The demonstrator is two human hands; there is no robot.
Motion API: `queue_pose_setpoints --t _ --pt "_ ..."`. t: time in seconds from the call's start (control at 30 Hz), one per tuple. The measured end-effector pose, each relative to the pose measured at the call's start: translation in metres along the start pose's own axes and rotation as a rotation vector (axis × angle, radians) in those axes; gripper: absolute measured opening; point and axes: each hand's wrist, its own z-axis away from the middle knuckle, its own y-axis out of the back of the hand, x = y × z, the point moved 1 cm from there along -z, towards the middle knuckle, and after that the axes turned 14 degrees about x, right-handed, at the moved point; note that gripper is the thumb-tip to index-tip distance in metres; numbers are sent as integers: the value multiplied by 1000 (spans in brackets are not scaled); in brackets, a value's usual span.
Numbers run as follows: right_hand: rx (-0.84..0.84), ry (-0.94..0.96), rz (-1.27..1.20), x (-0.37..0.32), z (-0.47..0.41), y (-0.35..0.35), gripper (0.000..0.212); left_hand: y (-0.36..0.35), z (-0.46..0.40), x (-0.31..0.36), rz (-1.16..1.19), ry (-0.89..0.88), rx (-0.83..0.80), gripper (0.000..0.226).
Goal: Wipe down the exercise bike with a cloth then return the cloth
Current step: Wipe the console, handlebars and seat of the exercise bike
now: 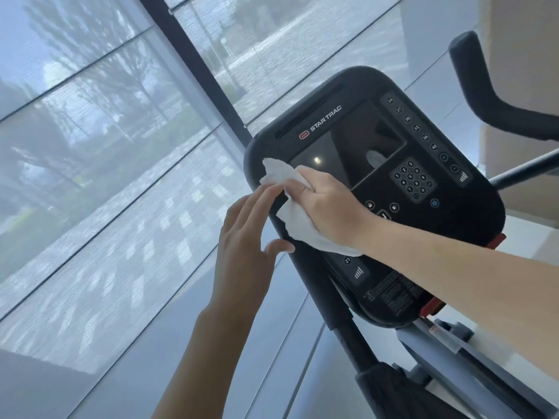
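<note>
The right hand (329, 204) is closed around a white cloth (298, 214) and presses it on the left edge of the bike's black console (402, 189) — just beside the dark screen (354, 146). The left hand (245, 240) is open, fingers spread; its fingertips touch the cloth and the thumb rests on the console's left edge. A black handlebar (484, 86) rises at the right — behind is a big window (106, 131).

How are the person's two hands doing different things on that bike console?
The right hand grips the white cloth and presses it on the console; the left hand holds nothing. The right hand's fingers are curled, the left hand's spread open. The right hand lies on the console's face, the left at its edge. Both are bare.
</note>
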Motion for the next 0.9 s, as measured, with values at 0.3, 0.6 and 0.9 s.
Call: queue_pose_setpoints --t 0.3,0.6,0.9 --pt "-168 -185 332 67 40 35 44 -1 1 5 -3 12 2 93" --pt "-82 -40 -77 2 -13 2 37 2 6 13 4 39 -5 97" --pt "-111 -193 56 53 42 11 56 0 3 4 79 82 -52 95"
